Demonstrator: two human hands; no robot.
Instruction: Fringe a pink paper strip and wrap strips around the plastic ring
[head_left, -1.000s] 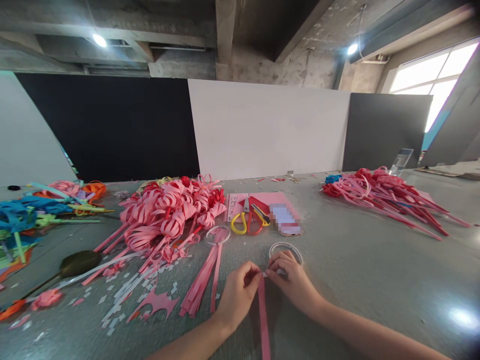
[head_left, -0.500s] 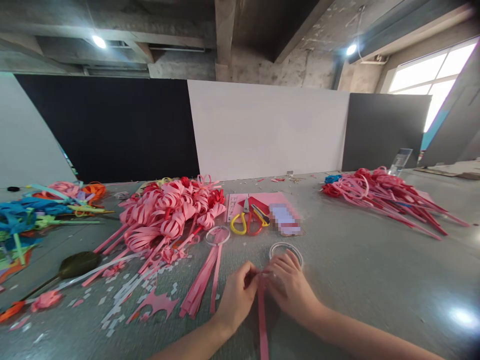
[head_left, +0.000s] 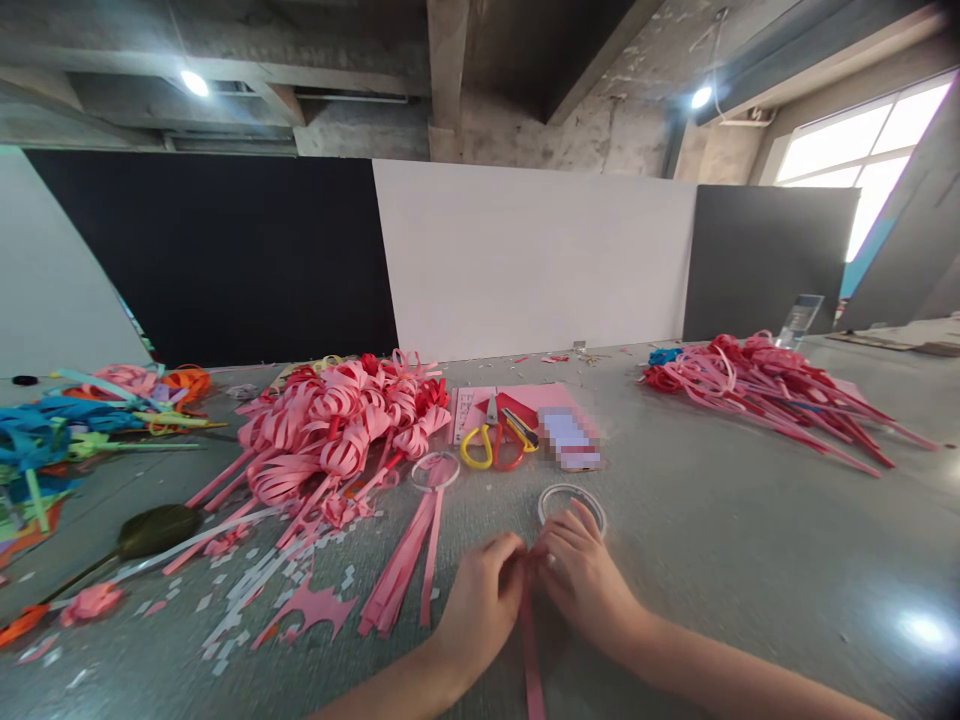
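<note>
A long pink paper strip (head_left: 531, 650) runs from my fingertips down toward the near edge of the view. My left hand (head_left: 484, 590) pinches its upper end, thumb and index finger together. Close against it, my right hand (head_left: 581, 575) also has its fingers closed at the same end of the strip. What exactly lies between the fingertips is hidden. Just behind my right hand a roll of tape (head_left: 551, 494) lies flat on the grey table. To the left, a second tape roll (head_left: 436, 487) rests over a bunch of pink strips (head_left: 401, 560).
Yellow- and red-handled scissors (head_left: 480, 450), a cutter knife (head_left: 519, 427) and a blurred phone (head_left: 570, 438) lie behind my hands. A pile of pink paper flowers (head_left: 345, 420) is at left, with scraps around it. More strips (head_left: 765, 390) lie at far right.
My left hand has shifted slightly right and turned a little, its fingertips closer to my right hand. The strip's lower part has swung slightly right.
</note>
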